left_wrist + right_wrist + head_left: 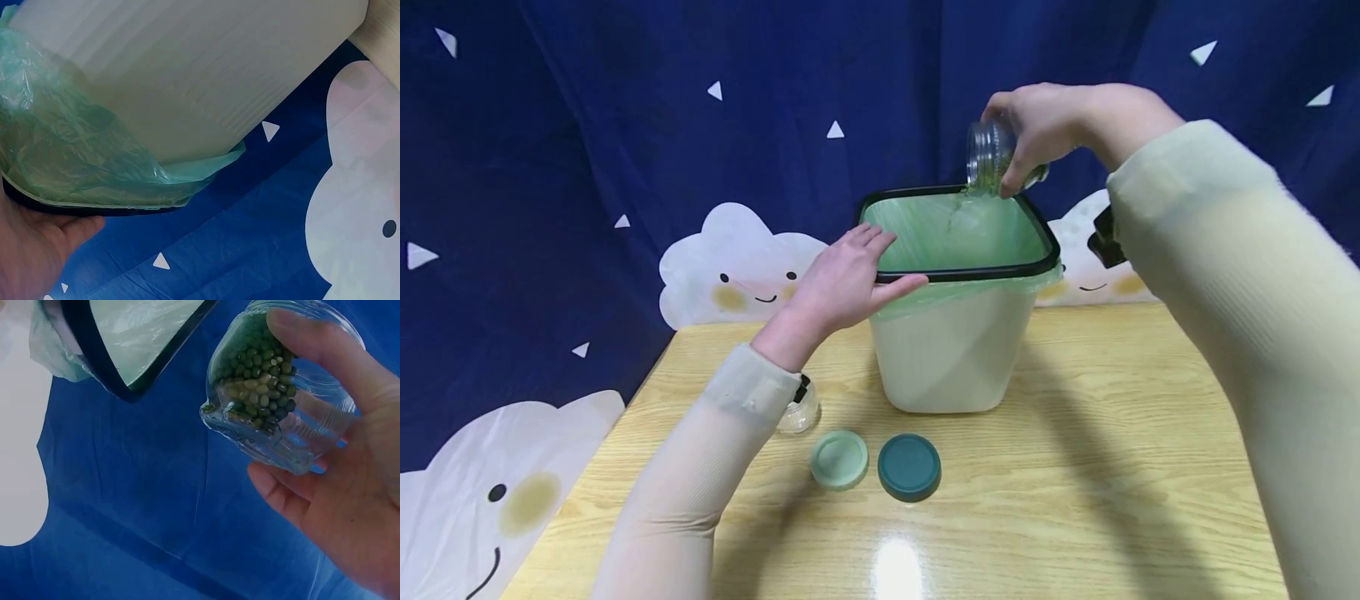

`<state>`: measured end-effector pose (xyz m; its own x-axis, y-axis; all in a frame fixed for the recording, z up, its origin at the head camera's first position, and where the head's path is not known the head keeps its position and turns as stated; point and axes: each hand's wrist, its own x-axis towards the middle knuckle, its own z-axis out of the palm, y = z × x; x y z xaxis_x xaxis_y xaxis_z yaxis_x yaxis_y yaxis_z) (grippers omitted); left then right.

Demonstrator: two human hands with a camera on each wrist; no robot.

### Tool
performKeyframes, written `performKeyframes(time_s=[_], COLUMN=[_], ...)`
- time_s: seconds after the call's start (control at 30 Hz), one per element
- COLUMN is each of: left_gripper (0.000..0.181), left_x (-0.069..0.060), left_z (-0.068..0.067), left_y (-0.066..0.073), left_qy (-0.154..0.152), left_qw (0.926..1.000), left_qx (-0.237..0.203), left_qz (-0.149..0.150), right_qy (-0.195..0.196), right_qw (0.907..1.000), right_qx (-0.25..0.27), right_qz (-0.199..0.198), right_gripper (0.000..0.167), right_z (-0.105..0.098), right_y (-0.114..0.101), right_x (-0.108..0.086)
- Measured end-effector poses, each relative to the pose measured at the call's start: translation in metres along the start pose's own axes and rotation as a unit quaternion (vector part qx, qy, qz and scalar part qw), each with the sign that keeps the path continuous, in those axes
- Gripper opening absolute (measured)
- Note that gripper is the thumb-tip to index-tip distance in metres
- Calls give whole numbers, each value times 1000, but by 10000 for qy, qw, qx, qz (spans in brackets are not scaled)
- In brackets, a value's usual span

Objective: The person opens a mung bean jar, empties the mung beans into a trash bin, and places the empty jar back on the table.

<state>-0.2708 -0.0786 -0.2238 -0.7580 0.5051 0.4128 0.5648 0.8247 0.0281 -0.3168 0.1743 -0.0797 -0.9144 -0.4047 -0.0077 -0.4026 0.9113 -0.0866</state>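
My right hand (1048, 121) grips a glass jar (988, 154), tipped sideways over the far right side of a trash bin (955, 350). Small green beans, seemingly mung beans (265, 384), show through the glass, and some spill from its mouth into the bin. A green plastic bag (925, 221) lines the bin and folds over its black rim (970, 273). On the rim's left side rests my left hand (850, 275), thumb stretched along the front edge and fingers reaching over the opening. The bottom of the bin's inside is hidden.
Before the bin lie a light green lid (839, 460) and a dark teal lid (909, 467) on the wooden table (1075, 467). Another clear glass jar (799, 415) stands partly hidden behind my left wrist. A blue curtain (625, 125) with cloud shapes hangs behind.
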Motion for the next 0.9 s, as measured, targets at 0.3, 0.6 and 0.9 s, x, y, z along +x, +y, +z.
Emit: performKeyframes(time_s=[0.3, 0.6, 0.9], left_gripper=[79, 80, 80], left_x=[-1, -1, -2], left_z=[-2, -2, -2], left_y=[0, 0, 0], left_qy=[58, 24, 23], left_qw=[10000, 10000, 10000], left_qx=[-13, -19, 5], left_qz=[36, 17, 29], right_qy=[150, 95, 438], right_qw=[9998, 9999, 9989], right_qx=[-78, -35, -43], right_qz=[-85, -53, -185], right_gripper=[100, 98, 96], right_z=[-4, -3, -4], right_y=[-3, -3, -6], right_x=[-3, -4, -2])
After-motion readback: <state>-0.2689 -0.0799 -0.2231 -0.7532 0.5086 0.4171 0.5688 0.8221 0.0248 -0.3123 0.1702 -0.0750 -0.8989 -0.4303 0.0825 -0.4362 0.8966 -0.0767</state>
